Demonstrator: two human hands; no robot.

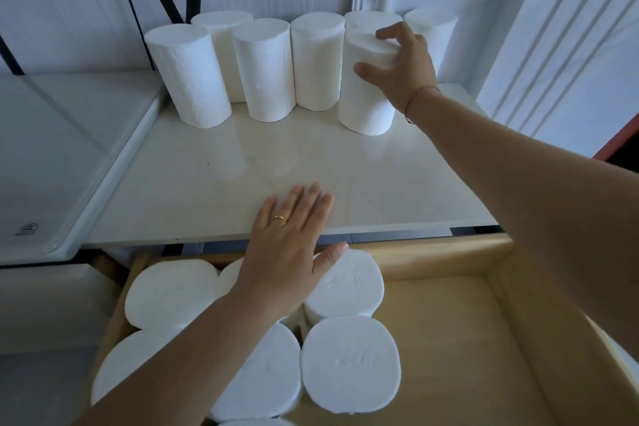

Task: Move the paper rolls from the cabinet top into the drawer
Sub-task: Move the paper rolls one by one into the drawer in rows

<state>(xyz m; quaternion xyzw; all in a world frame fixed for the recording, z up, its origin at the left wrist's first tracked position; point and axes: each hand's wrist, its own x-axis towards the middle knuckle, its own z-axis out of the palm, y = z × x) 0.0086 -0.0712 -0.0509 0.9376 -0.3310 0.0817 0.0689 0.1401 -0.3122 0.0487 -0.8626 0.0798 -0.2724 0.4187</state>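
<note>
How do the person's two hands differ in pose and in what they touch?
The right hand reaches far back and grips an upright paper roll near its top, fingers curled. The left hand lies flat with fingers straight at the front edge of the cabinet top, holding nothing. Both are bare.

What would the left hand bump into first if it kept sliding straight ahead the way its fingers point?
Probably the nearest upright paper roll across the bare cabinet top; the left hand has nothing nearer in its line.

Gold ring (280, 218), left hand (287, 242); thin, perhaps corded, bracelet (420, 93)
</note>
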